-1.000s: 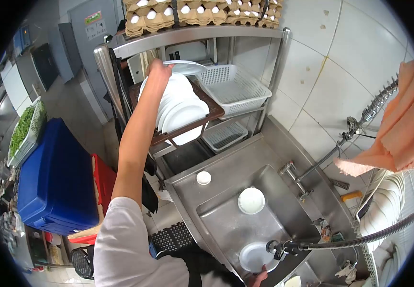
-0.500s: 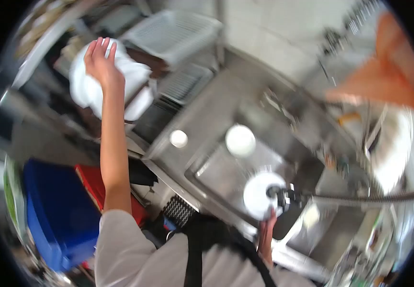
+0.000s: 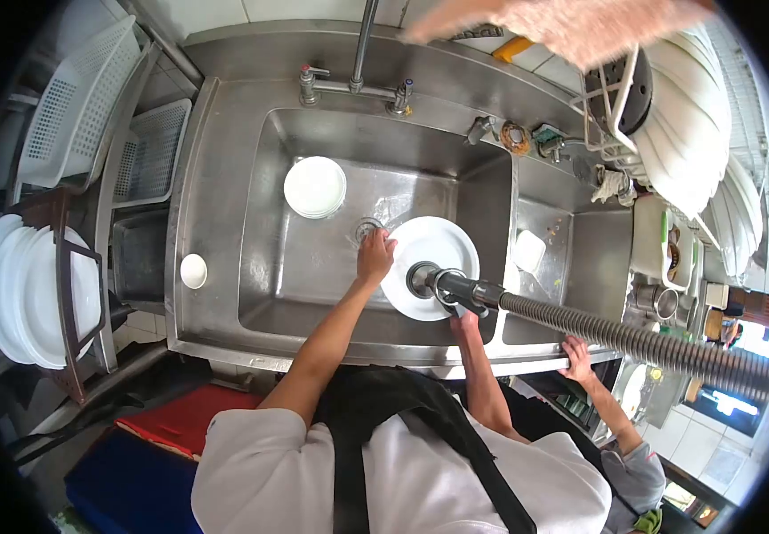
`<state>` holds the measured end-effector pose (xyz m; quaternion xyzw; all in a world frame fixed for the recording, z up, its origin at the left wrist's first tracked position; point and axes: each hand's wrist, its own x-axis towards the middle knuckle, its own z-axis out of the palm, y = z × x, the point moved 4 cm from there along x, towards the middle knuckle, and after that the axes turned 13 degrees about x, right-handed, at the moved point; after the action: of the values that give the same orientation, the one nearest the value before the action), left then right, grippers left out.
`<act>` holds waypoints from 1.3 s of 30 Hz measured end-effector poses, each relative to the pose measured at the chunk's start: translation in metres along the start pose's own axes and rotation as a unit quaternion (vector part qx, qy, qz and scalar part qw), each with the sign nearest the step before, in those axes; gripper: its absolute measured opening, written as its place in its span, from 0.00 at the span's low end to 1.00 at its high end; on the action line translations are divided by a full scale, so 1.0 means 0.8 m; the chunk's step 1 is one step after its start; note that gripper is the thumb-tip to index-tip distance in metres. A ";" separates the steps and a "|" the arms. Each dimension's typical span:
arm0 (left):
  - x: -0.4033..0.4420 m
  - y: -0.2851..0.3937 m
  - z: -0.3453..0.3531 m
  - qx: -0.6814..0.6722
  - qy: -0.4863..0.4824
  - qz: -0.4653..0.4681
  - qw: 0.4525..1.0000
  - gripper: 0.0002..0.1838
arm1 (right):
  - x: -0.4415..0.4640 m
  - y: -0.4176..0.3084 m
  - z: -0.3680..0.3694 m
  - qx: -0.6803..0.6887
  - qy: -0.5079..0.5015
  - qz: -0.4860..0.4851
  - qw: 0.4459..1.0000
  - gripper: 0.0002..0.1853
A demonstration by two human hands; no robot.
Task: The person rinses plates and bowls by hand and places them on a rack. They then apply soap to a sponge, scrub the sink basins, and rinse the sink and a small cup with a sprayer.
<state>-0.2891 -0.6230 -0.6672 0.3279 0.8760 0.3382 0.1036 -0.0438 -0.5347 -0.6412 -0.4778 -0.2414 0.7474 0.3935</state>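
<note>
A white plate [image 3: 442,245] is over the right part of the large sink basin [image 3: 313,267], below the spray nozzle [image 3: 424,279]. My left hand [image 3: 375,256] is at the plate's left rim, its fingers curled against the edge. At the plate's lower right edge is my right hand [image 3: 464,322], partly hidden under the nozzle and hose; its fingers grip the rim. A stack of small white dishes [image 3: 315,187] sits in the basin at the upper left. On the left ledge stands a small white cup [image 3: 193,271].
White plates [image 3: 24,289] stand in a brown rack at the left, near white baskets [image 3: 82,102]. A smaller basin [image 3: 567,240] adjoins on the right. A co-worker's hand [image 3: 575,358] rests on its front edge. More plates [image 3: 682,116] fill the upper right rack.
The view has swung right and down to the sink. My left hand has left the racked plates and come to the plate under the nozzle. A co-worker's hand and arm now show.
</note>
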 end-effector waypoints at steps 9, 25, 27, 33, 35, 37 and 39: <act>-0.028 -0.031 -0.049 -0.141 -0.125 -0.076 0.979 0.09 | 0.047 0.002 -0.011 -0.082 0.066 0.091 0.990 0.27; -0.081 0.038 -0.020 0.149 0.019 0.445 0.883 0.04 | 0.081 0.002 -0.039 -0.308 -0.050 -0.182 0.933 0.22; -0.069 0.047 0.005 0.097 -0.054 0.359 0.927 0.04 | 0.058 0.002 -0.041 -0.367 -0.060 -0.252 0.894 0.20; -0.029 0.011 -0.015 -0.033 0.020 0.015 0.999 0.14 | 0.055 0.023 -0.093 -0.506 0.001 -0.296 0.810 0.15; -0.029 -0.015 -0.030 -0.102 0.059 -0.062 0.991 0.16 | 0.049 0.003 -0.079 -0.302 0.014 -0.183 0.935 0.14; -0.028 -0.024 -0.067 -0.158 0.067 -0.087 0.981 0.17 | 0.046 0.009 -0.071 -0.058 -0.007 0.007 0.998 0.14; -0.034 -0.038 -0.081 -0.204 0.070 -0.085 0.973 0.21 | 0.053 0.019 -0.066 0.021 -0.059 0.076 0.995 0.17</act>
<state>-0.3097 -0.6916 -0.6394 0.1996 0.8181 0.5222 0.1347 -0.0115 -0.5098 -0.6971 -0.4413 -0.2115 0.8070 0.3304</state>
